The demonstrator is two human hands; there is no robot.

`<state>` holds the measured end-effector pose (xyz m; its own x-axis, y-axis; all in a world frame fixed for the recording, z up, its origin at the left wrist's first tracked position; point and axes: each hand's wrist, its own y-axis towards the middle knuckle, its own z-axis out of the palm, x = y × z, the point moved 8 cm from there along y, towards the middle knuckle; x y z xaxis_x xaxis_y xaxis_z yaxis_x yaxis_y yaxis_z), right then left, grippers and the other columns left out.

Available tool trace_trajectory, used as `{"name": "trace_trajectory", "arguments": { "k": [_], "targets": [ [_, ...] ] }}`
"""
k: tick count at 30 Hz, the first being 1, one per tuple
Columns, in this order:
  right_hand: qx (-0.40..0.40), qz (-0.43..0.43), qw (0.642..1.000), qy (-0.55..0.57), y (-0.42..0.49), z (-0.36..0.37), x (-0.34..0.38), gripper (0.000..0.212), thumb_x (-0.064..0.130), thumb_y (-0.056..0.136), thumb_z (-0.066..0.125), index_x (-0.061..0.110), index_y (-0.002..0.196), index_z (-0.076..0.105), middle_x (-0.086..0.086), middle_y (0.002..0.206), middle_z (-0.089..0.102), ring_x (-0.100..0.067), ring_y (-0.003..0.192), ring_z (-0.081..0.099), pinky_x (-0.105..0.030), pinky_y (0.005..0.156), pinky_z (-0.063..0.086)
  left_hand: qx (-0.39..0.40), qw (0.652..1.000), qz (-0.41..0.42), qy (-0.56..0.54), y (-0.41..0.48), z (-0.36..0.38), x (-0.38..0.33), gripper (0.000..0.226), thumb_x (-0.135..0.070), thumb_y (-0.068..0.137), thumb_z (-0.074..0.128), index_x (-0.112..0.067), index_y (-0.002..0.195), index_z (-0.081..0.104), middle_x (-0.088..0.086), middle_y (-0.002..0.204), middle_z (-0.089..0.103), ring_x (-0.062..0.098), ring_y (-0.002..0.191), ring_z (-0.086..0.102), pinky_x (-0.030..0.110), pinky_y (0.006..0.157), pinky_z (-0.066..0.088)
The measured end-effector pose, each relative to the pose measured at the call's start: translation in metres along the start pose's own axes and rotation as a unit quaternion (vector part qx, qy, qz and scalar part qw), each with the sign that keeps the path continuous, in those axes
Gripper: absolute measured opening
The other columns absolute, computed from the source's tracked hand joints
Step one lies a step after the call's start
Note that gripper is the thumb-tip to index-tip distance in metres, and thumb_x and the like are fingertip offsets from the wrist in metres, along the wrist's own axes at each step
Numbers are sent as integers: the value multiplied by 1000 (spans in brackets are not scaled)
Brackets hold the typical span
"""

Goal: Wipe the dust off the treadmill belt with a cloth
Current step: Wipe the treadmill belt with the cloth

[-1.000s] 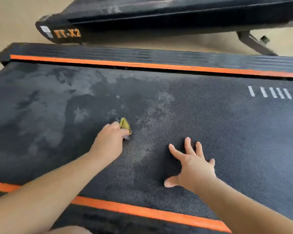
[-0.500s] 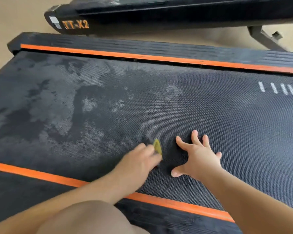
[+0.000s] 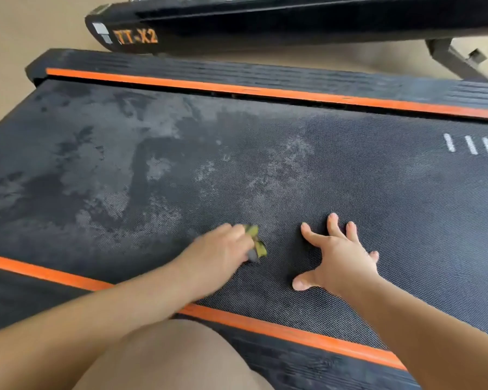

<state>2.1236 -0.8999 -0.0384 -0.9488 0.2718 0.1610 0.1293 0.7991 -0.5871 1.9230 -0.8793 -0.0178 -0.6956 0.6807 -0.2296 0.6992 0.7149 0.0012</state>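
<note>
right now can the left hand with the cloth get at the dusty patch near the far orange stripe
Probably yes. The left hand holds the cloth on the belt, and nothing lies between it and the dusty patch. The right hand rests off to the side, clear of that path.

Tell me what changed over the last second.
The left hand, gripping the cloth, swept from mid-belt toward the near edge, closer to the right hand. The right hand stayed flat on the belt, fingers spread. Dust patches remain to the left.
</note>
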Motion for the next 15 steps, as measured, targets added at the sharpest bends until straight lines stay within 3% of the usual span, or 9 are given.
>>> {"name": "trace_trajectory", "arguments": {
  "k": [2,4,6,8,10,12,15],
  "targets": [
    [2,1,1000,-2,-1,0,1,129,68,54,90,63,155,8,8,170,-19,-31,157,-18,-79,113,18,-32,994,-108,5,17,-12,48,21,-34,97,45,-17,98,57,3,98,51,29,92,54,48,71,52],
    [1,0,1000,0,-1,0,0,129,68,54,90,63,154,9,8,170,-19,-31,157,-18,-79,113,18,-78,977,-198,10,21,-14,61,16,-27,98,52,-12,98,57,7,105,53,32,93,55,48,75,50],
    [2,-2,1000,-2,-1,0,0,129,68,54,90,63,154,9,8,170,-19,-31,157,-18,-79,112,17,-74,984,-163,-1,16,0,20,12,-27,98,50,-16,99,55,6,110,50,31,92,52,47,74,52],
    [0,-3,1000,-3,-2,-1,0,129,68,54,90,63,154,9,8,170,-19,-31,157,-18,-79,112,17,-7,999,-42,-5,-2,19,-36,7,-27,98,45,-21,96,49,1,103,45,26,89,48,47,69,54],
    [-1,-2,1000,-1,-2,0,0,129,68,54,90,63,154,9,8,170,-19,-31,157,-17,-79,112,17,23,999,34,8,-12,19,-41,7,-28,98,44,-23,95,48,0,98,45,24,88,50,45,61,56],
    [0,-3,1000,0,-2,0,1,129,69,54,90,63,154,9,9,170,-19,-30,157,-17,-79,113,17,10,999,0,34,0,4,0,8,-29,97,49,-21,98,51,2,97,47,27,88,54,45,60,56],
    [1,-4,1000,-2,-3,-1,2,128,69,55,89,62,155,10,9,170,-18,-30,157,-18,-79,113,18,-56,985,-162,15,10,-19,56,11,-24,96,56,-13,96,55,8,98,50,34,88,55,47,68,51]
  ]
}}
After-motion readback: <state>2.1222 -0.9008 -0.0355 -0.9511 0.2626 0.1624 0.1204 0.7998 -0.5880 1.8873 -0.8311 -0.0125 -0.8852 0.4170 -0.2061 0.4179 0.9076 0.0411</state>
